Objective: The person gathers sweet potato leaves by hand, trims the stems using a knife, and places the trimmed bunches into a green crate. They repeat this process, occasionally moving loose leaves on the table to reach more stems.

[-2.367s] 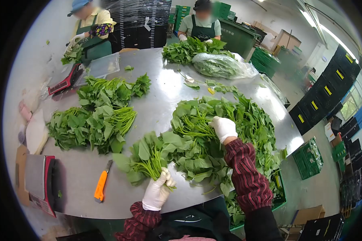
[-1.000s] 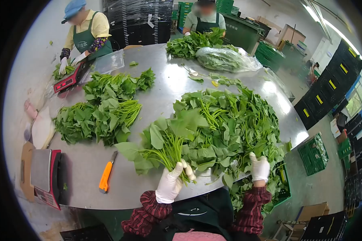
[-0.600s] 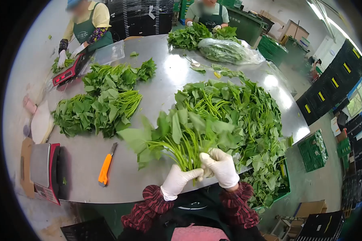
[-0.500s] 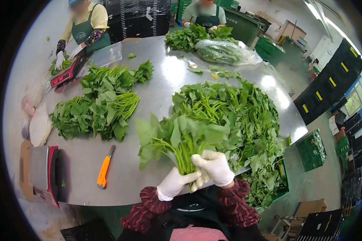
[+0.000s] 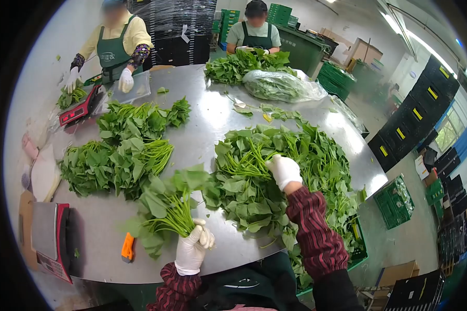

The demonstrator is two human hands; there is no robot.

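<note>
left hand (image 5: 191, 253): fingers gripping bunch (image 5: 172, 215) over desk (image 5: 194, 137) | right hand (image 5: 284, 172): touching heap (image 5: 319, 173), finger closure hidden | progress: gathered bunches (image 5: 106, 167) lying left, many greens lying loose in heap

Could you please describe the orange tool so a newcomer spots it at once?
On the metal table, find the red-edged scale at the near left corner. Just right of that lies the orange tool, its far end hidden by the bunch in the left hand. Bright orange sets it apart from the scale and bunch.
</note>
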